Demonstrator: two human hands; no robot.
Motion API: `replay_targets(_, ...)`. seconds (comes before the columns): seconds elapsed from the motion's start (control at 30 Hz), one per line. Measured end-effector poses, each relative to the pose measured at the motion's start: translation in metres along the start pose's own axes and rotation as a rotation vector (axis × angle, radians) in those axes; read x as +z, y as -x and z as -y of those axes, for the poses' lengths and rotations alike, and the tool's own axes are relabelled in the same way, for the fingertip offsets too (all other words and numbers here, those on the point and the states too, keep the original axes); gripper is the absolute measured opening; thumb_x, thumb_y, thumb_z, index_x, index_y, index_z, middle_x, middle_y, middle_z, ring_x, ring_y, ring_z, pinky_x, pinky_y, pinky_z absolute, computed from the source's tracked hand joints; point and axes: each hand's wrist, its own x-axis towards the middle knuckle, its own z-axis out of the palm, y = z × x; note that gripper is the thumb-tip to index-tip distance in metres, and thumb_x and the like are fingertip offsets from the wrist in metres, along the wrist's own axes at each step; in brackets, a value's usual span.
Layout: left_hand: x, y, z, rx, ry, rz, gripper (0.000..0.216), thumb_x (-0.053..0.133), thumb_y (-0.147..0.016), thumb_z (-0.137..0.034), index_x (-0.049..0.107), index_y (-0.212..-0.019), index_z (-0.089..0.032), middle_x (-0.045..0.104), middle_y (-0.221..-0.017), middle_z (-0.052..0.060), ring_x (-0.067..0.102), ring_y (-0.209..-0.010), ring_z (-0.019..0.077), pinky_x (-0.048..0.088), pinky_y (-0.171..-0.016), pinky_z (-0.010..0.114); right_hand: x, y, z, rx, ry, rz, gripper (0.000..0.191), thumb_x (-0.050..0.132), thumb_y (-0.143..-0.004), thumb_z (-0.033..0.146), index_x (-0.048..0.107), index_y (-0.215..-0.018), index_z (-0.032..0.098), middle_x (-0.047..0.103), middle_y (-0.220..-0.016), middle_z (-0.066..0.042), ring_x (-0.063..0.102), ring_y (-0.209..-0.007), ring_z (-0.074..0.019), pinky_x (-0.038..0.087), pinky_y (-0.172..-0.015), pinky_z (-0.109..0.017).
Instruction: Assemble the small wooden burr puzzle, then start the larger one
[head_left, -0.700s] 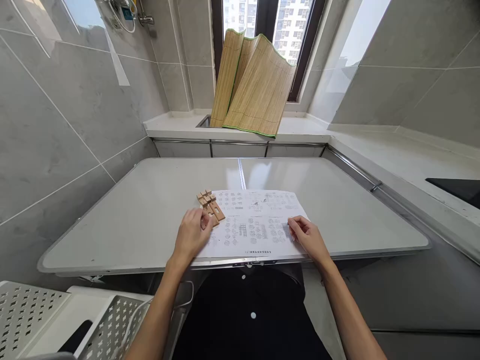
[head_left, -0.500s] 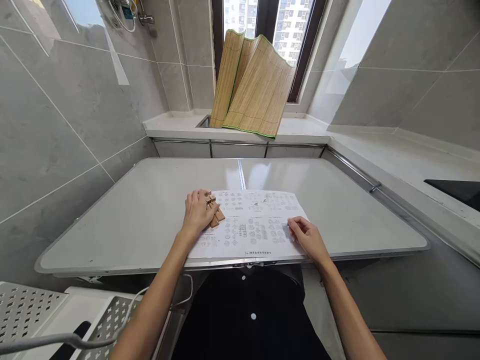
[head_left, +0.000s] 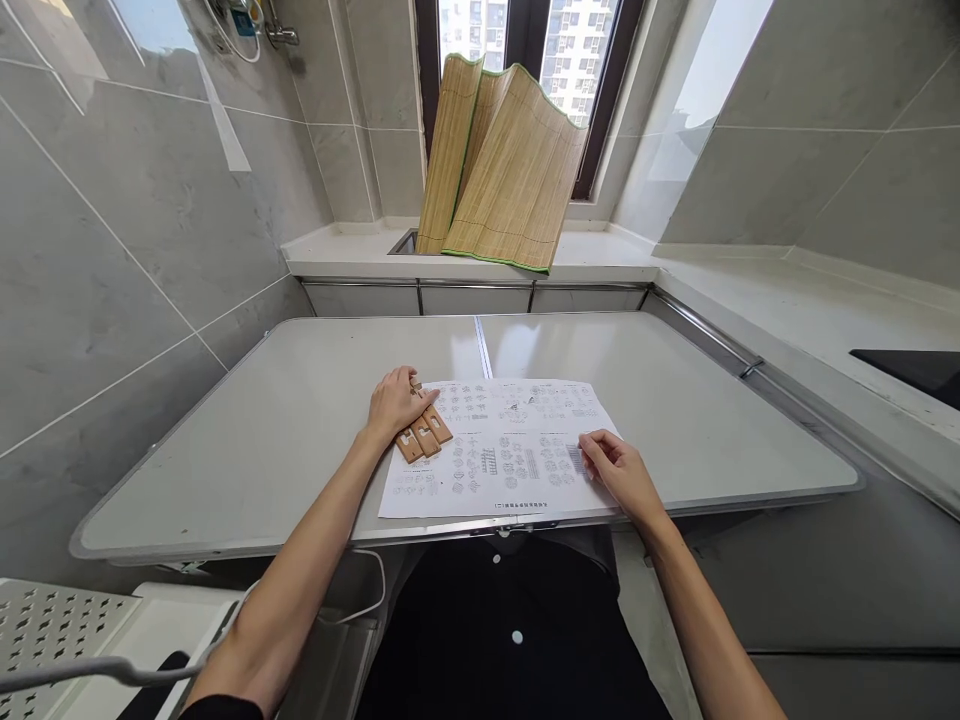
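Several flat, notched wooden puzzle pieces [head_left: 424, 436] lie side by side, fanned out, on the left part of a printed sheet [head_left: 517, 500]. My left hand [head_left: 397, 402] is curled over their far ends, its thumb along the right side, and hides part of them. The white sheet carries rows of small line drawings and a heading at its near edge. On the sheet's right side rests my right hand [head_left: 611, 465], thumb and fingertips pressed together. Whether anything is between those fingertips I cannot make out.
The sheet lies on a white folding table [head_left: 247, 440] with a centre seam. Behind it, a folded bamboo mat [head_left: 517, 170] leans at the window on a white counter [head_left: 345, 250]. A perforated white rack [head_left: 60, 625] and a grey cable [head_left: 97, 668] are at lower left.
My left hand has drawn back slightly up and left, uncovering more of the wooden pieces, which now show fanned out with their notches. My right hand stays nearly in place.
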Motion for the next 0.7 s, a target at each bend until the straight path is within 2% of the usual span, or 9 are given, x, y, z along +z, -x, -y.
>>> replay_targets(0.17, -0.006, -0.004, 0.002, -0.022, 0.015, -0.032, 0.054, 0.068, -0.086, -0.058, 0.059, -0.120, -0.017, 0.071, -0.115, 0.014, 0.065, -0.108, 0.0337, 0.049, -0.094, 0.044, 0.000, -0.001, 0.000, -0.007, -0.001, -0.016, 0.048, 0.065, -0.090, 0.069, 0.061, -0.077, 0.022, 0.056, -0.064, 0.001, 0.049, -0.057, -0.0155, 0.041, -0.058, -0.030)
replay_targets(0.3, -0.015, -0.005, -0.014, -0.005, 0.048, -0.067, 0.058, 0.068, -0.086, -0.061, 0.057, -0.124, -0.018, 0.071, -0.117, 0.015, 0.064, -0.112, 0.0348, 0.049, -0.098, 0.048, 0.001, -0.001, 0.002, -0.013, 0.007, -0.027, 0.049, 0.064, -0.090, 0.069, 0.061, -0.078, 0.022, 0.056, -0.064, 0.001, 0.049, -0.057, -0.0150, 0.042, -0.058, -0.029)
replay_targets(0.4, -0.020, 0.004, -0.042, 0.132, 0.115, -0.012, 0.061, 0.069, -0.087, -0.061, 0.056, -0.128, -0.019, 0.071, -0.119, 0.013, 0.066, -0.109, 0.0314, 0.051, -0.097, 0.046, 0.001, -0.001, 0.002, -0.016, 0.015, -0.027, 0.050, 0.063, -0.090, 0.071, 0.061, -0.079, 0.022, 0.057, -0.065, 0.001, 0.050, -0.057, -0.0153, 0.043, -0.060, -0.029)
replay_targets(0.5, -0.019, 0.028, -0.080, 0.340, 0.194, 0.123, 0.064, 0.075, -0.083, -0.061, 0.057, -0.129, -0.021, 0.073, -0.116, 0.008, 0.069, -0.105, 0.0278, 0.053, -0.094, 0.041, 0.001, -0.001, 0.002, -0.017, 0.024, -0.024, 0.052, 0.061, -0.090, 0.073, 0.061, -0.079, 0.022, 0.057, -0.065, 0.001, 0.050, -0.057, -0.0162, 0.043, -0.061, -0.030)
replay_targets(0.6, -0.014, 0.058, -0.117, 0.514, 0.241, 0.244, 0.067, 0.078, -0.080, -0.063, 0.059, -0.130, -0.023, 0.073, -0.119, 0.009, 0.069, -0.107, 0.0291, 0.053, -0.094, 0.041, 0.001, -0.002, 0.001, -0.017, 0.026, -0.025, 0.052, 0.061, -0.089, 0.073, 0.061, -0.079, 0.022, 0.057, -0.065, 0.001, 0.050, -0.057, -0.0163, 0.042, -0.062, -0.029)
replay_targets(0.7, -0.005, 0.082, -0.144, 0.611, 0.257, 0.308, 0.070, 0.078, -0.078, -0.067, 0.060, -0.128, -0.021, 0.075, -0.114, 0.009, 0.069, -0.106, 0.0301, 0.052, -0.096, 0.043, 0.000, -0.002, 0.002, -0.021, 0.021, -0.024, 0.051, 0.062, -0.090, 0.072, 0.061, -0.080, 0.022, 0.057, -0.064, 0.002, 0.050, -0.057, -0.0157, 0.042, -0.062, -0.029)
